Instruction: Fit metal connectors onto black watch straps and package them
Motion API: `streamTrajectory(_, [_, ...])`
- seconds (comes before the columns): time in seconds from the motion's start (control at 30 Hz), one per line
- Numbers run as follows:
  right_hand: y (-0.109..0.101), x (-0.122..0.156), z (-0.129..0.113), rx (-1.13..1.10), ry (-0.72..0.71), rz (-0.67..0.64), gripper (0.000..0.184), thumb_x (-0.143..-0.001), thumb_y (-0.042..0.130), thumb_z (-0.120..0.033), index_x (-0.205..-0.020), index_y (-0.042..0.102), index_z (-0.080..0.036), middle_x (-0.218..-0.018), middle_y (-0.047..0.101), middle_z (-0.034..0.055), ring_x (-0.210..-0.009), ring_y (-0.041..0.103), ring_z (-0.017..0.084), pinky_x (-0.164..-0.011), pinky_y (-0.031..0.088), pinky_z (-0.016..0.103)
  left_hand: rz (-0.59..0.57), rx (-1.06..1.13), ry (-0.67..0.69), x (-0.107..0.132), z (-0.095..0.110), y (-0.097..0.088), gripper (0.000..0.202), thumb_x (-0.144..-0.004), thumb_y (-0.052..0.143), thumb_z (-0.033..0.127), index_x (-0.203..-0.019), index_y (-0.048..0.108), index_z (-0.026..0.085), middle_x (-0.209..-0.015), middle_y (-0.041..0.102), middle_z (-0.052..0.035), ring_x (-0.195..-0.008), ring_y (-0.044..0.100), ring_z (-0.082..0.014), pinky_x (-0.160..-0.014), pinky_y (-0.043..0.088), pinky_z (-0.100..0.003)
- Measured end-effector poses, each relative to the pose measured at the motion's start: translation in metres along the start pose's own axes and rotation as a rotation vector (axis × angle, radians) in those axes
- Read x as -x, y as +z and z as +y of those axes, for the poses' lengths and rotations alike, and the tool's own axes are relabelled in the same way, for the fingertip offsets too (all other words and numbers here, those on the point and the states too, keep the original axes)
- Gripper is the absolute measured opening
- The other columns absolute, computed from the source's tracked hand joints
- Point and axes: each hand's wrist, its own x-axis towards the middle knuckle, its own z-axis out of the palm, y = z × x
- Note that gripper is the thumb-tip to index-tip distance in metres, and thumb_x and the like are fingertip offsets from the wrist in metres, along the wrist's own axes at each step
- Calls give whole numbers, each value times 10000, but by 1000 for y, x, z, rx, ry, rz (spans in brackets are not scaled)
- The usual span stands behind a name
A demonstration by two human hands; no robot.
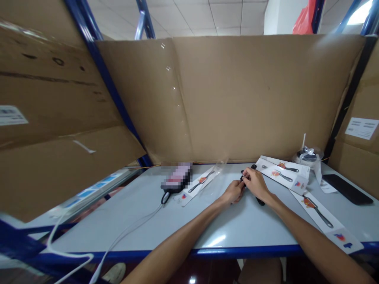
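My left hand [235, 191] is closed around a slim black utensil, mostly hidden by the fingers. The fingertips of my right hand [254, 182] pinch at the same spot, touching the left hand. One black end [253, 167] sticks out beyond the right hand. Below the right palm, a black handle end [260, 201] shows near the tabletop; whether it belongs to the same utensil I cannot tell. Left of the hands lies a printed card [197, 185] in a clear sleeve, picturing a black-handled utensil.
Several similar cards [280, 173] overlap at right; another card [327, 221] reaches the front edge. A dark phone-like slab [346, 190] and a plastic-wrapped cup [308, 157] stand further right. A partly blurred device [176, 177] with a white cable [130, 227] lies left. Cardboard [251, 98] walls the back.
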Motion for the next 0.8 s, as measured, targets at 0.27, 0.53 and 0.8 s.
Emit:
streamTrajectory(0.27, [-9, -4, -2, -99, 2, 88, 67, -831, 574, -138, -837, 592, -202, -803, 679, 13, -740, 618, 161, -714, 445, 259, 7, 61, 4, 0, -1, -3, 382, -969, 450, 549, -767, 395, 229, -472, 298, 120, -327, 177, -39, -385, 86, -200])
streamTrajectory(0.53, [-11, -5, -3, -322, 219, 13, 48, -813, 561, -178, -836, 595, -201, -741, 650, -14, -600, 607, 131, -528, 469, 216, -17, 82, -7, 0, -2, -4, 374, -960, 498, 519, -751, 416, 220, -468, 329, 107, -329, 212, -40, -384, 73, -201])
streamTrajectory(0.8, [-15, -9, -3, -568, 362, -9, 72, -753, 601, -205, -822, 589, -188, -704, 630, -19, -538, 597, 125, -404, 487, 202, -50, 134, -16, 2, 2, -7, 363, -978, 470, 497, -756, 425, 214, -476, 317, 111, -336, 178, -35, -358, 71, -189])
